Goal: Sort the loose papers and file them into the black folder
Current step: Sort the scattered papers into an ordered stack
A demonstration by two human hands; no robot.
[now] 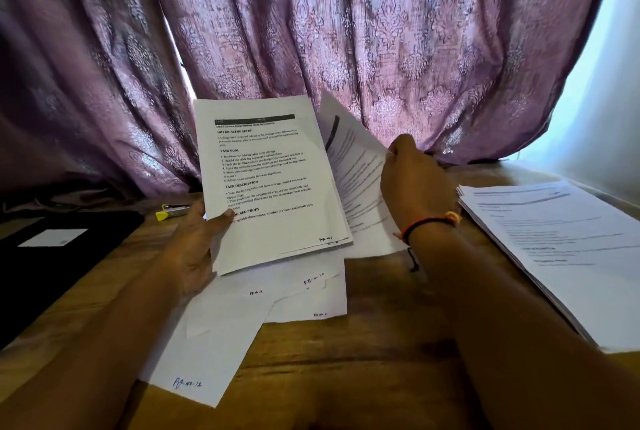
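My left hand [194,246] grips a small sheaf of printed papers [270,183] by its lower left edge, thumb on the front, holding it upright above the table. Just to the right, my right hand [414,180] pinches the edge of another printed sheet [353,166], which curls behind the sheaf. Several loose sheets [242,318] with handwritten page numbers lie spread on the wooden table [363,343] under my hands. A neat stack of papers [561,242] lies at the right. The black folder [59,256] lies at the left with a white label on its cover.
A yellow marker [169,212] lies on the table beyond the folder. A purple patterned curtain [311,31] hangs close behind the table's far edge. A bright wall stands at the far right.
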